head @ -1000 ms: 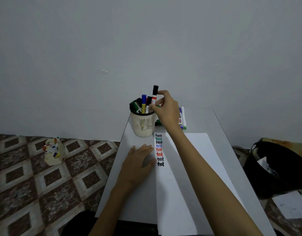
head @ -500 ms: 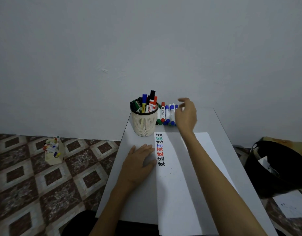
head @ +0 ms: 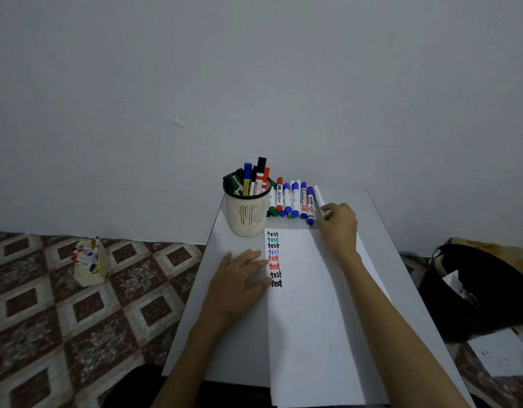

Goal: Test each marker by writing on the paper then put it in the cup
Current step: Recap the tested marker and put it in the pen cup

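Now right hand (head: 340, 223) around white marker (head: 318, 197), left hand (head: 239, 279) flat on table (head: 222, 343).

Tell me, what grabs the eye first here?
A cup stuffed with markers stands at the table's far end, a row of more lying to its right. On the paper, a column of coloured "test" words runs down the left edge. The right hand pinches the white marker at the row's end.

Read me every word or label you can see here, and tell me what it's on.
"test", eight times: paper.
"PERMANE", cut off: yellow marker in cup.
"WHITE", cut off: neighbouring marker.
"500": blue-capped marker in row.
Other row labels: blurred.
Nothing readable: white marker in right hand.
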`<state>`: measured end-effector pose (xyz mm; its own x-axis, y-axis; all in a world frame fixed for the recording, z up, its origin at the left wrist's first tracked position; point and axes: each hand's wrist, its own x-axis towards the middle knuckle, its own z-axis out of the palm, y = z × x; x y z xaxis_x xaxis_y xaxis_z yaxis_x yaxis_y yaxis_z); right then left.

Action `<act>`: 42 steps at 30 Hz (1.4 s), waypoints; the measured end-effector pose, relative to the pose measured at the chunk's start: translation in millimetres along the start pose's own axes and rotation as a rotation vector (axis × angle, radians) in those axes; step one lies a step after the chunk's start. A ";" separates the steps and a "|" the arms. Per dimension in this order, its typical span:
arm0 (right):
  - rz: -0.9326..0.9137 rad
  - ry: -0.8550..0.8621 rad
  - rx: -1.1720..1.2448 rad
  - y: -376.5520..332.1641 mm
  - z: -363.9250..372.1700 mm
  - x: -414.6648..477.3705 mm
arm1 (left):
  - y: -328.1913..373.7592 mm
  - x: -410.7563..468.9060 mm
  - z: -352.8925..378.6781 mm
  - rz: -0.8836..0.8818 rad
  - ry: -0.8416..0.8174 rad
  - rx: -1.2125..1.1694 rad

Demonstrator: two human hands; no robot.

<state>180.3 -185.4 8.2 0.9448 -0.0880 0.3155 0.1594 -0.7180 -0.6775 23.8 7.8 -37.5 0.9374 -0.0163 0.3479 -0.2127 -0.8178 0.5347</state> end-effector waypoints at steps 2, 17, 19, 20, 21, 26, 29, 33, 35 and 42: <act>-0.017 0.169 0.123 -0.8 -6.9 -2.7 | 0.8 -0.1 -0.4 -0.003 0.005 -0.004; -0.254 -0.064 0.869 -63.1 -26.1 -97.2 | 22.6 -6.7 -14.1 -0.042 0.019 -0.409; -0.208 -0.115 0.904 -68.4 -20.8 -102.3 | 24.5 -8.8 -15.1 -0.002 0.065 -0.392; -0.175 -0.166 0.901 -69.9 -19.5 -103.6 | 24.9 -9.4 -15.7 -0.005 0.080 -0.394; -0.145 -0.250 0.885 -70.8 -18.3 -105.0 | 25.7 -9.8 -16.5 -0.012 0.086 -0.405; -0.083 -0.532 0.779 -67.2 -10.5 -118.2 | 27.2 -9.0 -14.7 0.004 0.107 -0.397; -0.006 -0.520 0.785 -67.3 -8.7 -120.0 | 25.1 -7.9 -15.1 0.007 0.112 -0.397; -0.011 -0.551 0.826 -72.5 -15.0 -115.8 | 20.4 -7.1 -16.3 0.026 0.153 -0.448; -0.044 -0.573 0.827 -75.1 -19.1 -113.4 | 19.1 -7.2 -16.7 0.021 0.193 -0.458; 0.077 -0.300 1.128 -65.7 -33.4 -103.1 | 13.4 -6.1 -14.9 -0.050 0.232 -0.346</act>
<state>62.9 -152.2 42.4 0.9686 0.1706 0.1808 0.1202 0.3155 -0.9413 11.2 5.5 -21.0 0.8705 0.1802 0.4580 -0.2861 -0.5720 0.7688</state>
